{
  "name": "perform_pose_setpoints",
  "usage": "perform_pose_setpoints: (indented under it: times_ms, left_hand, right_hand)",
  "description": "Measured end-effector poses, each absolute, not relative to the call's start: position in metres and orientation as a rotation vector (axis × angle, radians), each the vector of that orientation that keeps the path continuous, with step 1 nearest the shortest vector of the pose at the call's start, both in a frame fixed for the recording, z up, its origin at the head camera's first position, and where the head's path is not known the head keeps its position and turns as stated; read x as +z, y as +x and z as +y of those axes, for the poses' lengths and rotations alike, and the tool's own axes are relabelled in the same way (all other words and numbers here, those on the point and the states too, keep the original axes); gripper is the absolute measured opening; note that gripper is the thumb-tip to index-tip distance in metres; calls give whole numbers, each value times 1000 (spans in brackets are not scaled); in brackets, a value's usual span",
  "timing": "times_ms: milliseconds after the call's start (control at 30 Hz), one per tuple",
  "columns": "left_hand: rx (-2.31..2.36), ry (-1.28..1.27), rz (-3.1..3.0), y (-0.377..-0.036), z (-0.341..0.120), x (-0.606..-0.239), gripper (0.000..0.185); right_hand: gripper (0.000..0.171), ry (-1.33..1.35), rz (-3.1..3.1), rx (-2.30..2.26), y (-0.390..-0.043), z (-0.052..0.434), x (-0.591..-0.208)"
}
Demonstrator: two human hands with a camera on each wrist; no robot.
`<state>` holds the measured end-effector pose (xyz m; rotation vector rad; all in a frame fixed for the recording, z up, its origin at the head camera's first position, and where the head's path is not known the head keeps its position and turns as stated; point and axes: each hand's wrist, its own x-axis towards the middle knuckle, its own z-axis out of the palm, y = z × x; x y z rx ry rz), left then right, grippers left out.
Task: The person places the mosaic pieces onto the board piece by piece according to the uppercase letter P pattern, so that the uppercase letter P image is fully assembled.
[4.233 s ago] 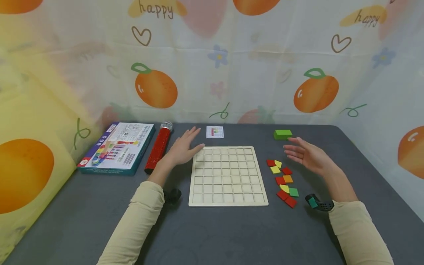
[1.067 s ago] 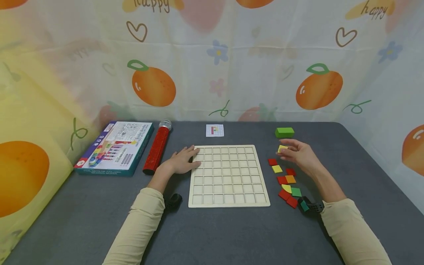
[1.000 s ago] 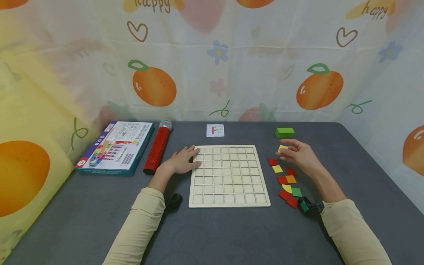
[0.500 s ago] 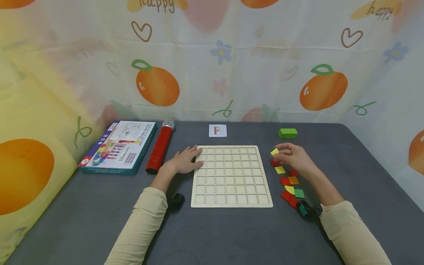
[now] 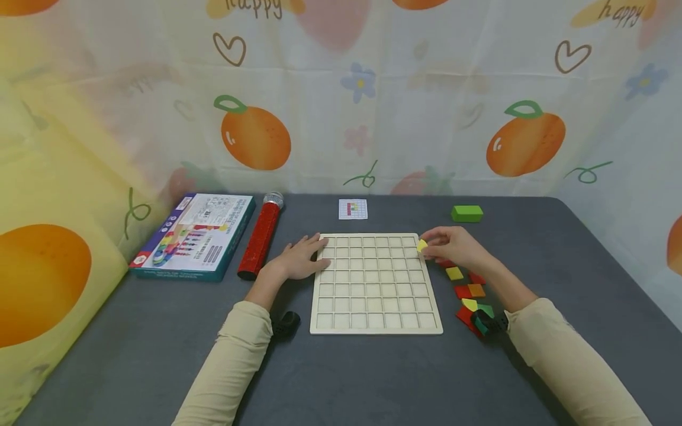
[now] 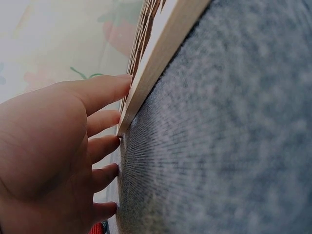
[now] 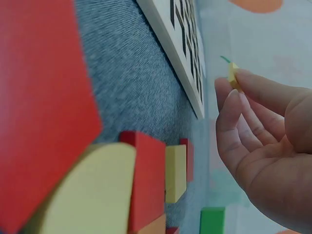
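A pale wooden grid board (image 5: 376,331) lies on the grey table. My left hand (image 5: 299,260) rests at its far left corner, fingers spread; in the left wrist view the thumb and a finger touch the board's edge. My right hand (image 5: 455,245) pinches a small yellow tile (image 5: 422,245) between thumb and fingers, over the board's far right edge. In the right wrist view this yellow tile (image 7: 233,75) is held up off the table. Below the right hand lie loose tiles: a yellow square (image 5: 454,273), an orange one (image 5: 476,290), a rounded yellow one (image 5: 470,305), green and several red ones.
A printed pattern card (image 5: 353,209) lies behind the board. A green block (image 5: 467,213) stands at the back right. Left of the board are a red microphone (image 5: 261,236) and a flat boxed set (image 5: 194,236). A patterned cloth (image 5: 415,118) hangs behind the table.
My right hand picked up the yellow tile from the top of the loose row and has carried it left to the board's edge. The left hand settled at the board's corner and stays there.
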<state>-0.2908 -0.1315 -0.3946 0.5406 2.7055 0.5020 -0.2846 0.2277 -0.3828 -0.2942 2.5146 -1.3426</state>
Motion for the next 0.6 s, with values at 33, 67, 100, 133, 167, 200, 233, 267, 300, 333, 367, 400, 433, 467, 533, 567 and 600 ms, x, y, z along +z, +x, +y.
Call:
perform_pose_setpoints:
  times_ms: [33, 67, 100, 133, 167, 200, 233, 267, 300, 333, 367, 400, 433, 467, 533, 567, 600]
  left_hand:
    - [503, 544, 2708, -291, -132, -394, 65]
    - [501, 545, 2708, -292, -132, -394, 64]
    - [498, 547, 2708, -292, -131, -394, 64]
    - [494, 547, 2710, -291, -131, -394, 64]
    - [492, 547, 2710, -292, -131, -394, 64]
    - [489, 546, 2711, -291, -131, -394, 64]
    - [487, 546, 2713, -291, -131, -394, 64]
    - [484, 543, 2714, -291, -130, -395, 64]
    - [484, 542, 2716, -291, -130, -395, 64]
    - [485, 541, 2718, -291, -130, -395, 65]
    - [485, 540, 2717, -291, -130, -395, 65]
    - [487, 539, 2717, -291, -130, -395, 65]
    - [489, 538, 2717, -291, -130, -395, 65]
    - [490, 536, 2716, -291, -130, -395, 65]
    - [495, 535, 2713, -291, -129, -394, 65]
    - [497, 535, 2713, -290, -129, -394, 65]
    - [498, 535, 2712, -290, -129, -394, 65]
  right_hand:
    - [45, -297, 2501, -1350, -286, 226, -381]
    - [45, -308, 2488, -1356, -286, 224, -380]
    - [45, -314, 2477, -1359, -286, 222, -378]
    - [45, -320, 2469, -1358, -287, 221, -377]
    - [44, -324, 2461, -1358, -288, 219, -377]
    - [44, -326, 2456, -1354, -289, 218, -377]
    - [43, -329, 2453, -1348, -290, 216, -377]
    - [42, -329, 2451, -1341, -291, 215, -377]
    - [41, -328, 2448, -1334, -293, 214, -377]
    - [41, -331, 2443, -1327, -295, 213, -378]
    - [41, -337, 2435, -1324, -296, 212, -378]
    - [41, -341, 2433, -1317, -298, 211, -377]
    - [40, -342, 2428, -1316, -299, 209, -377]
    - [40, -341, 2422, -1317, -300, 208, -377]
    - [40, -348, 2417, -1312, -302, 205, -377]
    - [39, -346, 2415, -1310, -303, 203, -377]
    - [39, -345, 2414, -1307, -304, 202, -378]
